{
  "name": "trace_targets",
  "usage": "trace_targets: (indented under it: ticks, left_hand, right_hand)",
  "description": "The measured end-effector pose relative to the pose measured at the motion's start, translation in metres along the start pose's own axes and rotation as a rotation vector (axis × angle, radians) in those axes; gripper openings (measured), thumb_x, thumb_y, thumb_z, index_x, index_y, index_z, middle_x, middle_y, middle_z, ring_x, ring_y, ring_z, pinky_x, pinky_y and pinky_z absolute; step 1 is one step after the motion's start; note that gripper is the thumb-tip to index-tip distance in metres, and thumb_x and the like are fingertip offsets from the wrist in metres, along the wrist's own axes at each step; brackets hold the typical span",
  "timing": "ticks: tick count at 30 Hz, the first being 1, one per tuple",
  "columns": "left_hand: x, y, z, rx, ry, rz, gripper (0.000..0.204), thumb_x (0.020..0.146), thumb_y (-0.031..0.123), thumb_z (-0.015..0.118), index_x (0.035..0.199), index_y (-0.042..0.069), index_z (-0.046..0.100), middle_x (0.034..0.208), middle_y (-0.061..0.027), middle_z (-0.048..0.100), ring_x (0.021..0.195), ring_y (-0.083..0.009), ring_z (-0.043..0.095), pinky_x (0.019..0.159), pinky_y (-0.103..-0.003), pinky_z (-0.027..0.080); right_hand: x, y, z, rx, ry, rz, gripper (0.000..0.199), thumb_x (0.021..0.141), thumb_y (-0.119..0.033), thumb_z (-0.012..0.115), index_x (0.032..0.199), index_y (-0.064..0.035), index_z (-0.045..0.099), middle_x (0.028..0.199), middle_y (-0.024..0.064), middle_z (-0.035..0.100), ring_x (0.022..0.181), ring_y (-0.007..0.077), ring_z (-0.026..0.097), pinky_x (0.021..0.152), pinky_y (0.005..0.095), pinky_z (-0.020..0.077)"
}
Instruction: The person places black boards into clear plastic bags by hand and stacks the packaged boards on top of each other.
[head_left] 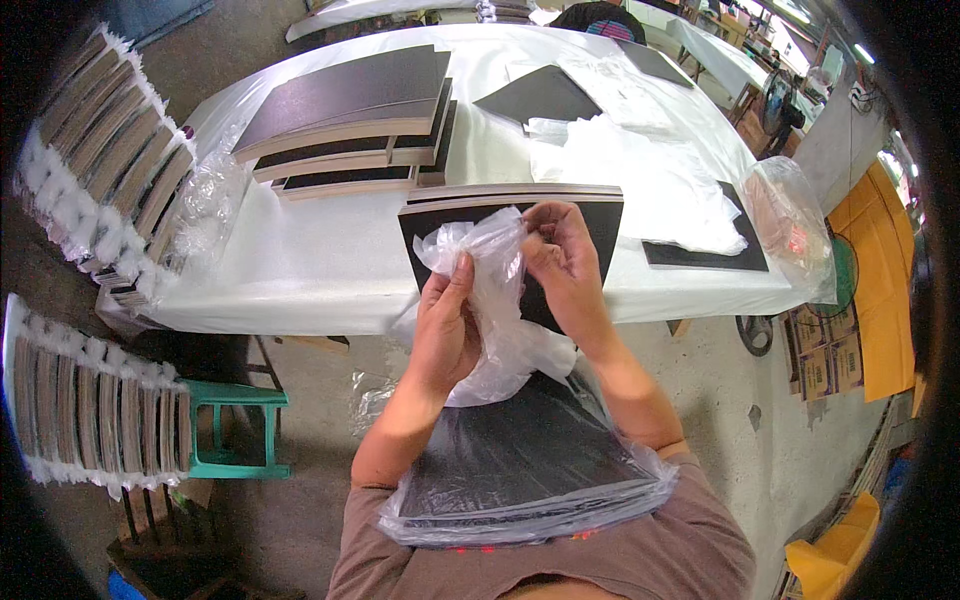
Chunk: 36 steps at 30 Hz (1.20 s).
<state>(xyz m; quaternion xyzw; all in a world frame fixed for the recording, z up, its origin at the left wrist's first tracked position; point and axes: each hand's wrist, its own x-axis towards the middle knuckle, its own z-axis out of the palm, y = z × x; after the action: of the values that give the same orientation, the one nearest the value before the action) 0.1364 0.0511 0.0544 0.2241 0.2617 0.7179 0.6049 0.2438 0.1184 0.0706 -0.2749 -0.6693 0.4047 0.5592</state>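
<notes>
A clear plastic bag (500,270) holding a stack of black boards (500,440) rests against my body. My left hand (447,320) is closed around the bag's gathered, crumpled mouth, thumb upward. At the right side of that bunched end, my right hand (565,255) has its fingers curled and pinches the edge of the plastic. Just beyond both hands, black boards with pale edges (605,225) stand upright at the table's near edge, partly hidden by the bag and my hands.
A white-covered table (300,255) carries stacked black boards (350,95) and a pile of white plastic sheets (640,180). At left, bagged board stacks (100,410) stand by a green stool (240,430). Cartons (830,350) are on the floor at right. A person (600,20) is across the table.
</notes>
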Motion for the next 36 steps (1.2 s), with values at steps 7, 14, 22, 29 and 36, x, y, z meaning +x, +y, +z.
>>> trace_targets:
  ticks: [7,14,22,29,36]
  left_hand:
    - [-0.005,-0.003,0.006,0.030,-0.007,-0.033,0.027,0.082,0.017,0.053,0.105,0.004,0.048,0.100,-0.0066,0.054,0.092,-0.0158,0.052,0.080,-0.030,0.042]
    - [0.002,-0.004,-0.009,-0.077,0.006,-0.032,0.030,0.079,0.016,0.058,0.104,0.004,0.049,0.102,-0.0067,0.054,0.094,-0.0178,0.051,0.084,-0.032,0.040]
    - [0.001,-0.002,-0.012,-0.122,0.018,-0.053,0.023,0.080,0.020,0.056,0.098,0.006,0.050,0.097,-0.0065,0.055,0.093,-0.0187,0.052,0.084,-0.034,0.041]
    - [0.006,0.002,-0.023,-0.280,0.205,-0.065,0.012,0.084,0.023,0.050,0.088,0.012,0.049,0.059,0.0005,0.047,0.051,-0.0099,0.048,0.048,-0.023,0.043]
    - [-0.003,0.057,-0.090,0.040,0.522,0.452,0.035,0.081,0.037,0.051,0.092,0.004,0.053,0.059,-0.0026,0.050,0.042,-0.0056,0.038,0.035,-0.017,0.026]
  right_hand:
    - [0.001,0.009,-0.010,-0.126,-0.093,-0.050,0.030,0.073,-0.016,0.063,0.099,-0.0094,0.050,0.079,0.0031,0.059,0.071,0.0107,0.056,0.072,0.0267,0.0342]
    - [-0.006,-0.001,-0.011,-0.738,0.054,-0.449,0.031,0.073,-0.013,0.061,0.102,-0.0098,0.048,0.080,0.0022,0.062,0.075,0.0120,0.058,0.074,0.0287,0.0346]
    - [0.001,-0.008,-0.009,0.094,-0.122,-0.134,0.032,0.075,-0.003,0.059,0.104,-0.0036,0.046,0.084,0.0063,0.063,0.067,0.0083,0.057,0.061,0.0201,0.0430]
    - [0.000,-0.008,-0.017,-0.125,-0.102,-0.098,0.025,0.078,-0.005,0.055,0.103,-0.0030,0.053,0.081,0.0072,0.064,0.056,0.0039,0.052,0.046,0.0186,0.0399]
    - [0.014,-0.003,-0.062,-0.055,0.164,0.060,0.019,0.080,-0.006,0.053,0.099,-0.0032,0.057,0.086,0.0061,0.063,0.055,0.0022,0.050,0.042,0.0153,0.0361]
